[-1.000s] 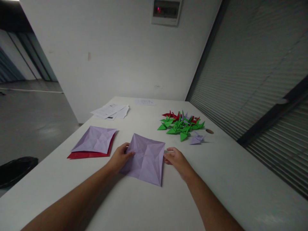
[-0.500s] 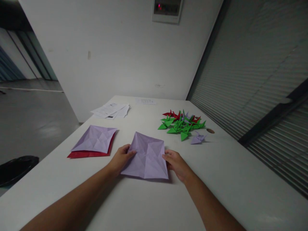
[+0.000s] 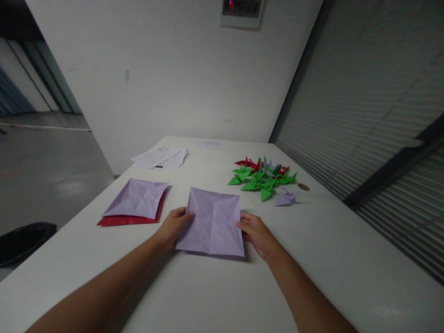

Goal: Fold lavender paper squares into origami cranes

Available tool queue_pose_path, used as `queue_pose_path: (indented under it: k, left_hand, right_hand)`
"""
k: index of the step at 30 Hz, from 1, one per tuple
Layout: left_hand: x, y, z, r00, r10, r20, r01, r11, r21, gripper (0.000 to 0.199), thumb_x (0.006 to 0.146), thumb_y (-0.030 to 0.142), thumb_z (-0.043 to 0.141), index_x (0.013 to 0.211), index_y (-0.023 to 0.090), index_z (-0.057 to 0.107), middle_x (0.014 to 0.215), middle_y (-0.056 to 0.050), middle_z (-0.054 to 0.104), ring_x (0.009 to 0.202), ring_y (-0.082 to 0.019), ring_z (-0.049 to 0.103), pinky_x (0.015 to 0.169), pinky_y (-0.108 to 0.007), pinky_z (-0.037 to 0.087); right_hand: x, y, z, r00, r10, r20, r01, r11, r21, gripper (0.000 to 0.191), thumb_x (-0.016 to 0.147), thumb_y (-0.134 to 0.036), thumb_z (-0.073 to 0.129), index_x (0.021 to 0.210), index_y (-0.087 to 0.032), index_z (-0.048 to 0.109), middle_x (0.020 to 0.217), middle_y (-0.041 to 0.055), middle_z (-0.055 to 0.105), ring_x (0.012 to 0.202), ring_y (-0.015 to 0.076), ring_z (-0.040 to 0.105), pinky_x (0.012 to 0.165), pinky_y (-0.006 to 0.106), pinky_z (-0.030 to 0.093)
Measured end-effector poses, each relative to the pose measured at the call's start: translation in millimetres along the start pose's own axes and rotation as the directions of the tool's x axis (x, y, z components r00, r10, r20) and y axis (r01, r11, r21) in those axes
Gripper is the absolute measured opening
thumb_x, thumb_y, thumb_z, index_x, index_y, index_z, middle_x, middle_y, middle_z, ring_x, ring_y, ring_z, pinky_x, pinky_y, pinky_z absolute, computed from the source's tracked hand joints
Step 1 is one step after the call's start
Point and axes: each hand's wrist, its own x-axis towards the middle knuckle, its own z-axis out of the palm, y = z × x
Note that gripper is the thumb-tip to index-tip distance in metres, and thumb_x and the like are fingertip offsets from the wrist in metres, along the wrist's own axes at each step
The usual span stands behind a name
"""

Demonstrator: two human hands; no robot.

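Note:
A creased purple paper sheet [image 3: 212, 224] is spread between my hands, in front of me over the white table. My left hand [image 3: 175, 226] grips its left edge, thumb on top. On its right edge my right hand [image 3: 255, 232] pinches the sheet, thumb on top and fingers partly hidden beneath. Further left lies another creased purple sheet [image 3: 137, 198] on top of red paper [image 3: 130, 221]. Folded paper cranes in green [image 3: 256, 180], red and purple lie heaped at the back right, and a single purple crane [image 3: 286, 198] sits just in front of them.
Printed papers [image 3: 159, 157] lie at the table's back left, with another sheet [image 3: 210, 144] near the wall. A round brown spot [image 3: 303, 187] is beside the cranes. Blinds [image 3: 374, 115] line the right side. A black-lined bin [image 3: 26, 243] stands left of the table [image 3: 208, 296].
The held purple sheet looks flatter and more spread out, its top right corner raised and shifted slightly right. Both hands keep hold of it, with my right hand a little further right.

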Motion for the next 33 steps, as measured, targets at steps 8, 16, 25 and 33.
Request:
queue_pose_path:
  k: [8, 16, 25, 33]
  left_hand:
    - [1, 1, -4.7, 1.000, 0.013, 0.005, -0.013, 1.000, -0.001, 0.035, 0.073, 0.034, 0.081, 0.100, 0.013, 0.073, 0.086, -0.009, 0.078, 0.071, -0.025, 0.074, 0.068, -0.034, 0.058]
    - [-4, 10, 0.1, 1.000, 0.002, 0.019, -0.001, 0.998, -0.056, 0.045, 0.068, 0.033, 0.085, 0.105, 0.013, 0.071, 0.088, -0.010, 0.078, 0.071, -0.026, 0.074, 0.067, -0.035, 0.058]
    - [1, -1, -5.3, 0.997, 0.016, 0.069, -0.012, 0.998, -0.060, 0.043, 0.073, 0.036, 0.085, 0.106, 0.012, 0.072, 0.091, -0.010, 0.077, 0.073, -0.023, 0.073, 0.069, -0.033, 0.057]
    - [-2, 3, -2.3, 0.997, -0.011, 0.073, 0.018, 0.995, -0.095, 0.042, 0.069, 0.035, 0.087, 0.102, 0.011, 0.074, 0.089, -0.011, 0.077, 0.072, -0.024, 0.073, 0.069, -0.034, 0.057]
  right_hand:
    - [-4, -6, 3, 1.000, -0.018, 0.025, 0.016, 0.997, 0.070, 0.030, 0.068, -0.032, 0.081, 0.094, -0.018, 0.074, 0.091, 0.0067, 0.079, 0.076, 0.0219, 0.072, 0.065, 0.029, 0.054]
    - [-4, -6, 3, 0.995, -0.022, 0.097, 0.004, 0.984, 0.179, 0.031, 0.071, -0.029, 0.079, 0.100, -0.019, 0.072, 0.095, 0.0072, 0.079, 0.078, 0.0225, 0.073, 0.067, 0.031, 0.054]
    - [-1, 0, -2, 0.988, 0.006, 0.157, -0.041, 0.974, 0.223, 0.029, 0.072, -0.029, 0.082, 0.097, -0.017, 0.074, 0.097, 0.0087, 0.078, 0.082, 0.0209, 0.072, 0.077, 0.032, 0.054]
    - [-5, -4, 0, 0.985, 0.022, 0.173, -0.064, 0.969, 0.239, 0.031, 0.073, -0.029, 0.079, 0.101, -0.017, 0.075, 0.100, 0.0097, 0.078, 0.083, 0.0210, 0.072, 0.076, 0.032, 0.055]
